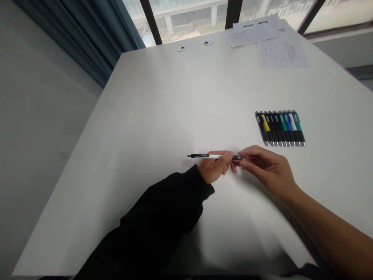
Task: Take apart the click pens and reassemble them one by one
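Just slim wht pen (214,156), L hand (215,166)

From the lower edge, the black-sleeved left hand (215,167) pinches near centre, the bare-forearmed right hand (269,169) curling beside it.

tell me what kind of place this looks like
Probably an office or study room: a large white desk stands by windows with a dark curtain, and it bears written papers and a row of pens.
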The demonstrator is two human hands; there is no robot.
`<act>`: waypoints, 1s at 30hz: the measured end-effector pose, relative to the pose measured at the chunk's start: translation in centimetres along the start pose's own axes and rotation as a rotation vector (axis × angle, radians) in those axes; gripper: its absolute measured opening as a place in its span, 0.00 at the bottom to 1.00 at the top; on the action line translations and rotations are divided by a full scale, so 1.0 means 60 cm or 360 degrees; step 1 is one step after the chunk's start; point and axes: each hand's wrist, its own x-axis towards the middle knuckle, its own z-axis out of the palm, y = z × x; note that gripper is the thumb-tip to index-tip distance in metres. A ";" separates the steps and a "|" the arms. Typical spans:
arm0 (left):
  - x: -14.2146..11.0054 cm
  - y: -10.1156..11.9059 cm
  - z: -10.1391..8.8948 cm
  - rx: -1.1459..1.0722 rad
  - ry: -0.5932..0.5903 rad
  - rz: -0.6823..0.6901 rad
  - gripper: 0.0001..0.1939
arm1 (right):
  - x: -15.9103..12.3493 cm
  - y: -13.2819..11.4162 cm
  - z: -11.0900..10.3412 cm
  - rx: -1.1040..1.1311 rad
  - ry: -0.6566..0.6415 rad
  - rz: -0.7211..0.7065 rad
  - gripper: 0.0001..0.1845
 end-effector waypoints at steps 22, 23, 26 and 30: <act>0.008 0.011 -0.004 -0.0391 0.0128 -0.0203 0.26 | -0.003 0.007 -0.007 -0.0263 0.0061 -0.0190 0.07; 0.008 0.009 -0.004 -0.0421 0.0109 -0.0195 0.25 | -0.003 0.007 -0.007 -0.0264 0.0057 -0.0185 0.07; 0.009 0.007 -0.005 -0.0475 0.0085 -0.0177 0.23 | -0.002 0.010 -0.012 -0.0279 0.0114 -0.0150 0.06; 0.009 0.005 -0.005 -0.0492 0.0163 -0.0187 0.22 | 0.009 0.021 -0.027 -0.0441 0.0239 -0.0070 0.07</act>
